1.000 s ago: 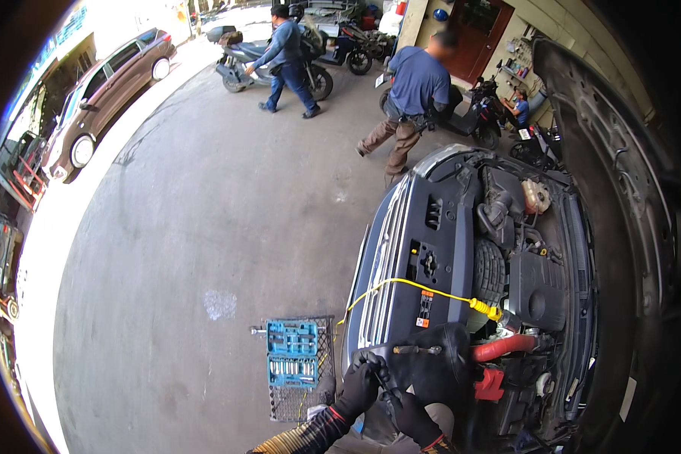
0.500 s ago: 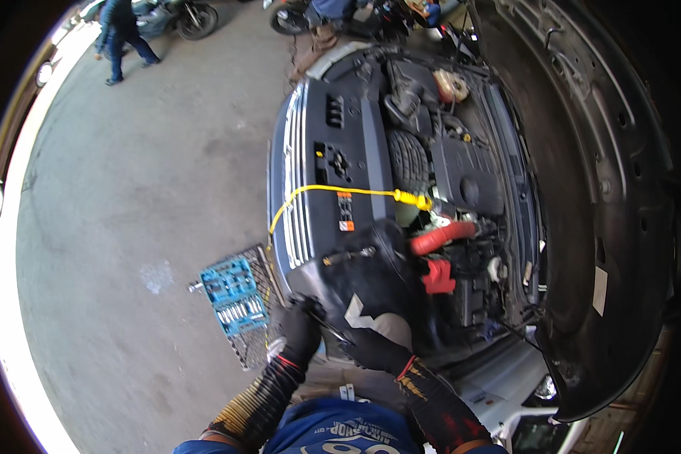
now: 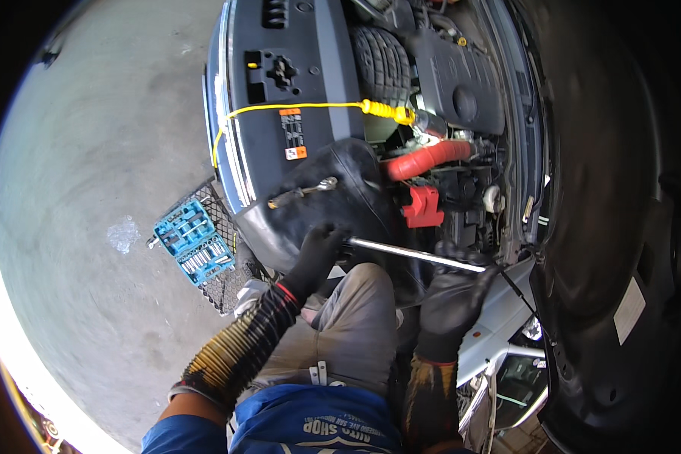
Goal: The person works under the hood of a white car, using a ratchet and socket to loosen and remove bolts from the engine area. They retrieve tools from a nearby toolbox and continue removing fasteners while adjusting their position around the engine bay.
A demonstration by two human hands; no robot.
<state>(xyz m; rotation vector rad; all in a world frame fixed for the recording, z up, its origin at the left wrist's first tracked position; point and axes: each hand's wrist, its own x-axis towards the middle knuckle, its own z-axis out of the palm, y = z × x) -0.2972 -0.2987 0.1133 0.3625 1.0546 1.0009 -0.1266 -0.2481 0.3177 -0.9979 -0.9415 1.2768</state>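
I look down into a car's open engine bay point(image 3: 439, 91). My left hand point(image 3: 319, 253), in a black glove, grips one end of a long chrome bar point(image 3: 412, 254) that lies across the front of the bay. My right hand point(image 3: 454, 291), also gloved, holds the bar's other end near the right side. A wrench point(image 3: 304, 191) rests on a black rounded cover point(image 3: 333, 193) just above my left hand. A red hose point(image 3: 429, 160) and a red clip point(image 3: 422, 206) sit behind the bar.
A blue socket set point(image 3: 194, 242) lies open on a wire rack point(image 3: 227, 291) on the concrete floor to the left. A yellow cord point(image 3: 295, 107) runs across the front panel. The raised hood point(image 3: 620, 227) fills the right side.
The view has tilted down and closer to the engine bay. The people and motorbikes at the back have left the frame. Both my hands now hold the chrome bar.
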